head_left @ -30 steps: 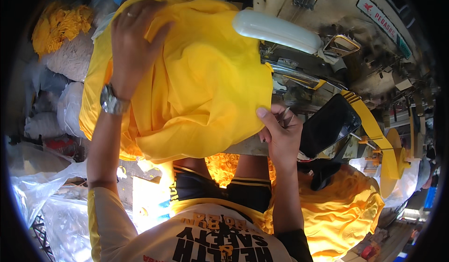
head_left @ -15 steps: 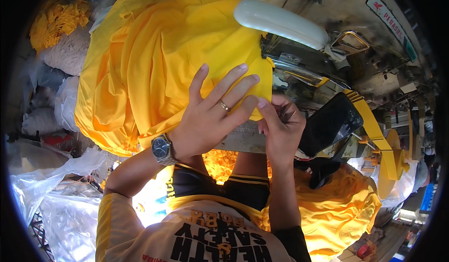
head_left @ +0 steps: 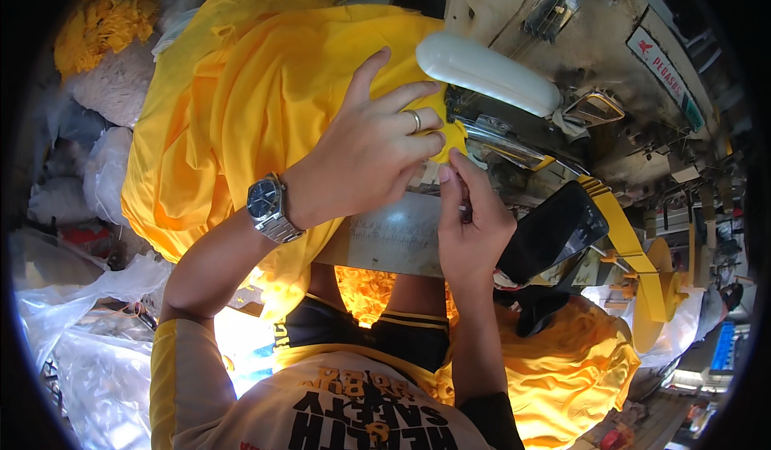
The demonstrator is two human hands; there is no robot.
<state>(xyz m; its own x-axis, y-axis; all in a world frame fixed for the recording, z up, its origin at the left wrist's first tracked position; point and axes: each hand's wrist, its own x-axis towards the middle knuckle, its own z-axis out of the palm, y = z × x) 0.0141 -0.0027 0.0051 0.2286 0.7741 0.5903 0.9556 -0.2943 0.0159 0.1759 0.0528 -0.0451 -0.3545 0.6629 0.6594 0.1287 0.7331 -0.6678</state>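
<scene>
A large heap of yellow fabric lies in front of me and runs under the foot of a sewing machine on the right. Over the fabric's right part rests my left hand, fingers apart and bent, the thumb pointing away from me. It wears a ring and a wristwatch. Just below the fabric's edge by the foot, my right hand has thumb and forefinger closed together. Something small and dark shows inside its palm, but I cannot make out what. A long white rounded cover sits above the foot.
A black phone stands right of my right hand, beside a yellow tape running from a reel. A metal plate lies below my hands. More yellow cloth is piled at lower right, with clear plastic bags at lower left.
The fabric's right edge has drawn in toward the machine foot, uncovering more of the metal plate. My left fingers have bent from lying flat. The right thumb and forefinger remain together near the edge.
</scene>
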